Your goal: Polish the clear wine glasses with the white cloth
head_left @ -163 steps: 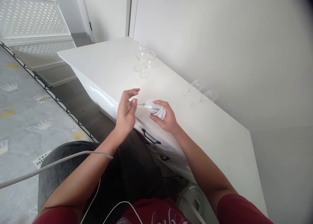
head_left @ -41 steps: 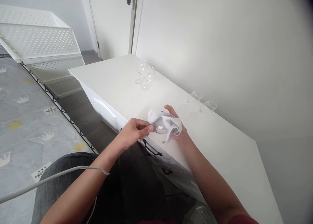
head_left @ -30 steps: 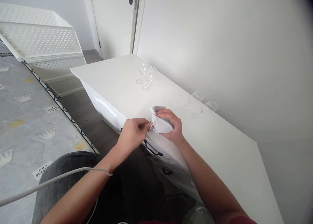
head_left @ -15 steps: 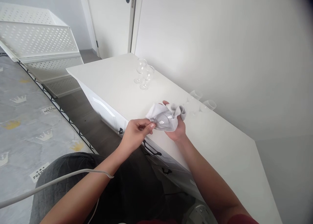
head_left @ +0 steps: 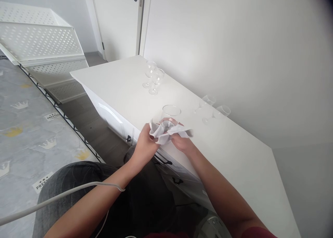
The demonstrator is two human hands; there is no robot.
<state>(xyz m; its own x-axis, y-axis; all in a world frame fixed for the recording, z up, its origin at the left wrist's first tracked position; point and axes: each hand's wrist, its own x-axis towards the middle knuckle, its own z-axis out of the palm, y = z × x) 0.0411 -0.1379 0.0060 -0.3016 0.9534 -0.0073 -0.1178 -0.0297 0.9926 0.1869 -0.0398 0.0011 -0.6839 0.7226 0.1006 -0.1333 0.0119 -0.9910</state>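
Observation:
Over the near edge of the white top, a clear wine glass [head_left: 171, 112] is held with its rim upward. A white cloth [head_left: 163, 138] is bunched around its lower part, hiding the stem and foot. My left hand [head_left: 148, 141] is closed on the left side of the cloth, its fingertips partly covered. On the other side my right hand [head_left: 181, 142] grips the cloth, with fingers behind the glass. Which fingers press on the glass itself I cannot tell.
Two upright wine glasses [head_left: 154, 79] stand farther back on the white dresser [head_left: 114, 82]. Two more glasses [head_left: 217, 111] are by the wall, tilted in view. Left are a patterned mattress [head_left: 39, 127] and a white perforated rack [head_left: 49, 40]. A white cable [head_left: 65, 191] crosses my left forearm.
The glass has turned from lying in the cloth to rim up. My left hand has shifted from the stem end onto the cloth; my right hand has moved slightly left.

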